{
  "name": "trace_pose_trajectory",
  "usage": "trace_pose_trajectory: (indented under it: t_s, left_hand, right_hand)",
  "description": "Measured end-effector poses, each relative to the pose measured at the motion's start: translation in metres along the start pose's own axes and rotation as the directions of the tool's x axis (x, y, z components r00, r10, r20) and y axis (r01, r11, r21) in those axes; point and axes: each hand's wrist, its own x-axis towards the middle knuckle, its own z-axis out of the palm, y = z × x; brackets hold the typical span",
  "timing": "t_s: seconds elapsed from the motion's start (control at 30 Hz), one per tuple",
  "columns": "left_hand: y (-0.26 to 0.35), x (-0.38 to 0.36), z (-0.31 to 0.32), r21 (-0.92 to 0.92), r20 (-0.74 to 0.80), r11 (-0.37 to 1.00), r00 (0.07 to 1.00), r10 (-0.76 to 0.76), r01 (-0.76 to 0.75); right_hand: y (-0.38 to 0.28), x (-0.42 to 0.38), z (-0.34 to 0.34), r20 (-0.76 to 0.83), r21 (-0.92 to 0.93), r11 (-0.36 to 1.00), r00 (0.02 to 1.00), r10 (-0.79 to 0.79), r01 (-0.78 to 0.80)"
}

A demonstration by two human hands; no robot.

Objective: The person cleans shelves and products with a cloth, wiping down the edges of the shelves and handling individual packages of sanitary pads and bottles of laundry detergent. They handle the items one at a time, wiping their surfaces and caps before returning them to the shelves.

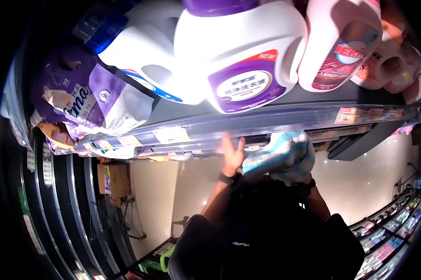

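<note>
My left hand (232,156) is raised just below the shelf's front edge, fingers spread and slightly blurred, with nothing in it. A dark band sits on that wrist. To its right hangs a bunched cloth (292,156) in blue, white and grey. My right hand (308,179) is at the cloth's lower right and seems to hold it; its fingers are hidden behind the fabric. Above both hands is the shelf's price rail (266,115) with several tags. A white laundry detergent jug (240,46) with a purple cap and label stands on the shelf.
Beside that jug are a blue-capped white jug (149,51), a pink laundry jug (339,51) and a purple softener pouch (91,93). Dark shelving (56,200) runs along the left, near a cardboard box (119,179). Stocked shelves (388,235) line the lower right.
</note>
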Motion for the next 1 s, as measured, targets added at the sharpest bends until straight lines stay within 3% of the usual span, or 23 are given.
trace_pose_trajectory:
  t_s: [0.07,0.17,0.3,0.33,0.47,0.57,0.6,0.7,0.73,0.83,1.0]
  left_hand:
    - [-0.005,-0.005,-0.002,-0.009,-0.001,0.997,0.997,0.073,-0.073]
    - [0.008,-0.003,-0.023,-0.172,0.065,0.983,0.996,-0.054,0.065]
    - [-0.021,0.009,-0.049,0.033,-0.230,0.992,0.965,0.123,-0.119]
    - [-0.021,0.012,-0.056,-0.062,-0.340,0.992,0.937,0.085,-0.113]
    - [-0.036,0.024,-0.093,-0.056,-0.510,0.998,0.859,-0.035,0.008]
    - [-0.053,0.032,-0.110,-0.060,-0.528,0.998,0.849,-0.015,-0.020]
    - [-0.055,0.035,-0.115,-0.084,-0.511,0.996,0.859,-0.033,-0.012]
    - [-0.056,0.046,-0.134,0.006,-0.353,0.993,0.929,0.113,-0.118]
    - [-0.060,0.050,-0.145,-0.178,-0.242,0.983,0.967,-0.075,0.032]
    - [-0.039,0.057,-0.169,-0.186,0.043,0.977,0.995,-0.094,0.100]
    - [-0.018,0.057,-0.164,-0.040,-0.005,0.997,0.997,0.072,-0.072]
  right_hand:
    - [0.000,-0.005,0.014,-0.018,0.141,0.987,0.997,0.078,-0.075]
    - [0.017,-0.017,0.023,0.030,0.336,0.924,0.982,0.184,-0.184]
    - [0.044,-0.033,0.023,0.163,0.511,0.794,0.944,0.287,-0.330]
    - [0.048,-0.036,0.023,0.192,0.533,0.767,0.934,0.301,-0.357]
    - [0.055,-0.042,0.023,0.304,0.577,0.679,0.891,0.337,-0.454]
    - [0.056,-0.040,0.027,0.364,0.582,0.638,0.863,0.350,-0.504]
    - [0.056,-0.041,0.028,0.379,0.582,0.627,0.855,0.355,-0.519]
    - [0.057,-0.041,0.031,0.422,0.580,0.583,0.822,0.382,-0.568]
    - [0.057,-0.041,0.031,0.439,0.579,0.570,0.812,0.385,-0.583]
    - [0.055,-0.038,0.034,0.468,0.570,0.546,0.789,0.398,-0.614]
    - [0.048,-0.027,0.046,0.519,0.548,0.504,0.744,0.420,-0.667]
